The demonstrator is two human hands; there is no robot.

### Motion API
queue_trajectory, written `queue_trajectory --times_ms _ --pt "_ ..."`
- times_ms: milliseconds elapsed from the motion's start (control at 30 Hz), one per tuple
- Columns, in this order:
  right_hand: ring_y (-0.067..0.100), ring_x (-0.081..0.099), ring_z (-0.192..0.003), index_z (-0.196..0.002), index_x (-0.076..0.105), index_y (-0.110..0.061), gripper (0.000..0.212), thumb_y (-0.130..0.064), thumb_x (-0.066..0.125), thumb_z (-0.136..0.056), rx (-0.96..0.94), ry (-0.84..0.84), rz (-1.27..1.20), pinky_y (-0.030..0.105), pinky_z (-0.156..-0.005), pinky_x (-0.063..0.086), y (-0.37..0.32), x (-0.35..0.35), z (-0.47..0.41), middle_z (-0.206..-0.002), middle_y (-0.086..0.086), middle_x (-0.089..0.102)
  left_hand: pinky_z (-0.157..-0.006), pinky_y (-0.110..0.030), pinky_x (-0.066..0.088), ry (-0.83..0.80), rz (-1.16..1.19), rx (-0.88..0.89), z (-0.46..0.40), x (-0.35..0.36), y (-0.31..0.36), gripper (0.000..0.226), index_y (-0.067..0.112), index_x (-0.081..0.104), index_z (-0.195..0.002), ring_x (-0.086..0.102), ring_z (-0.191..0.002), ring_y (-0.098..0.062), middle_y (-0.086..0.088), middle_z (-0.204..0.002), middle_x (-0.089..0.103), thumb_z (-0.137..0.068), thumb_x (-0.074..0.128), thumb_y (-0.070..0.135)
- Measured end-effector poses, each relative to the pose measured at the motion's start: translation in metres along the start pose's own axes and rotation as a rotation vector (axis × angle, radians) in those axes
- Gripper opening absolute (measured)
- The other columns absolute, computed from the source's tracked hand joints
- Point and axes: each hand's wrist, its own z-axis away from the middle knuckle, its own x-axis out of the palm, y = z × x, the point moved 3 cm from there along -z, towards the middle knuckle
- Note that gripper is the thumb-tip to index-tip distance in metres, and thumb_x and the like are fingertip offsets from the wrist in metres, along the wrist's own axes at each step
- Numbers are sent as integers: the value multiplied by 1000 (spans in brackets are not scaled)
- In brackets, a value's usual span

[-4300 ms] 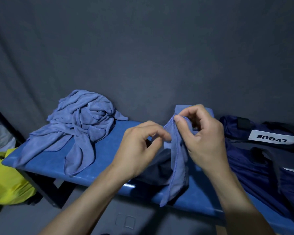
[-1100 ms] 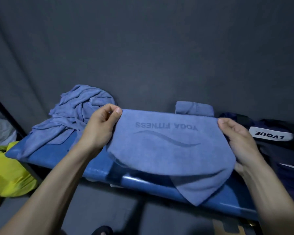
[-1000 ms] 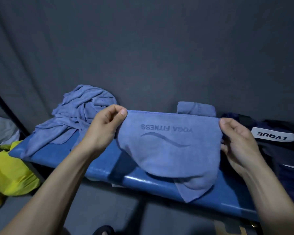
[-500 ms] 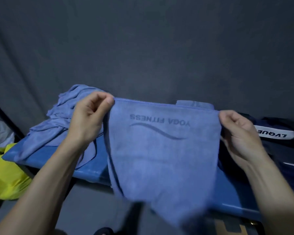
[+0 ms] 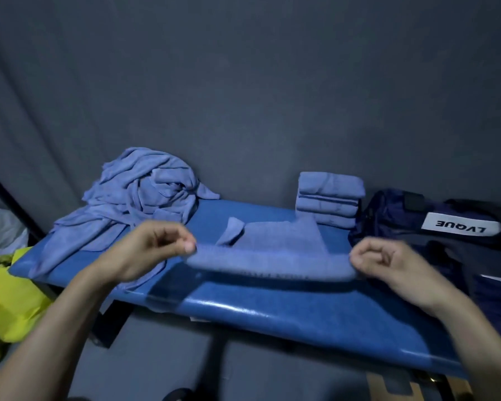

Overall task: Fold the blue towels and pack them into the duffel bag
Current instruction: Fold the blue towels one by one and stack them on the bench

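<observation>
Pinching a blue terry towel (image 5: 269, 260) flat over the padded blue counter (image 5: 272, 308), left hand (image 5: 154, 250) and right hand (image 5: 385, 261) leave a crumpled blue towel heap (image 5: 139, 192) at ten o'clock unfolded, a folded blue towel stack (image 5: 329, 198) at one o'clock unpacked beside the navy fabric duffel bag (image 5: 417, 227).

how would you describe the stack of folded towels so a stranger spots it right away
Find the blue padded bench against the grey wall. The folded stack sits at its back edge beside the navy duffel bag, neat and squared unlike the crumpled pile.

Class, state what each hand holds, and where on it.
Both pinch one blue towel: left hand at its left end, right hand at its right end.
</observation>
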Motion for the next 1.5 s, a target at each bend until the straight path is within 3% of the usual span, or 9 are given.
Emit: queue_trajectory --times_ms 200,400,533,633,733,900,1033,1233,1500 --pt "24 65 -70 -87 68 -5 12 -15 73 -90 359 -385 -30 38 -74 61 20 11 18 -72 15 60 -78 -25 48 -344 28 -206 13 7 -19 11 13 77 -93 62 -81 -16 -15 -85 71 -95 74 23" --pt "27 67 -65 -92 66 -4 10 -12 71 -93 441 -428 -38 38 -63 61 18 15 12 -74 20 61 -75 -26 47 -336 41 -226 1 15 -19 14 12 75 -92 57 -77 -16 -8 -81 67 -95 71 25" --pt "25 65 -63 -98 62 3 18 -14 65 -98 351 -109 -2 37 -58 59 23 9 -16 -75 17 67 -72 -27 53 -139 -9 -212 -18 20 -20 18 7 71 -89 60 -72 -13 -1 -75 68 -93 69 24" --pt "20 62 -58 -95 59 9 21 -12 64 -99 268 133 61 38 -58 59 30 9 -36 -64 7 65 -72 -35 51 -18 -31 -154 -30 23 -19 14 15 71 -86 58 -70 -14 -12 -75 66 -94 69 27" --pt "16 60 -49 -84 62 1 19 -12 66 -97 234 238 257 35 -54 58 39 9 -47 -52 -3 59 -70 -37 47 14 -19 -95 -36 31 -16 18 24 73 -85 56 -70 -14 -13 -77 68 -93 71 40" --pt "20 66 -72 -82 67 -15 8 -15 67 -91 277 201 613 27 -64 51 45 12 -54 -73 -2 70 -69 -32 49 -178 -63 -40 -41 63 1 20 21 77 -86 58 -72 -8 -9 -82 73 -89 76 41" --pt "13 55 -98 -106 64 -21 16 -23 69 -92 -18 177 773 25 -81 38 26 41 -59 -106 -10 60 -63 -19 43 -278 -221 -6 -46 87 10 13 22 77 -83 53 -62 2 7 -69 68 -90 78 31" --pt "10 47 -115 -118 55 -37 37 -28 65 -84 -290 -164 724 38 -97 42 6 120 -51 -119 -18 49 -74 -26 52 -339 -325 -33 -54 103 5 16 32 71 -75 65 -73 -3 9 -76 74 -89 78 35" --pt "9 32 -127 -116 54 -28 45 -22 61 -72 -290 -251 717 41 -108 32 19 138 -62 -131 -23 41 -66 -22 40 -410 -77 -173 -67 104 -7 19 23 73 -74 47 -63 -4 11 -65 58 -92 77 24"
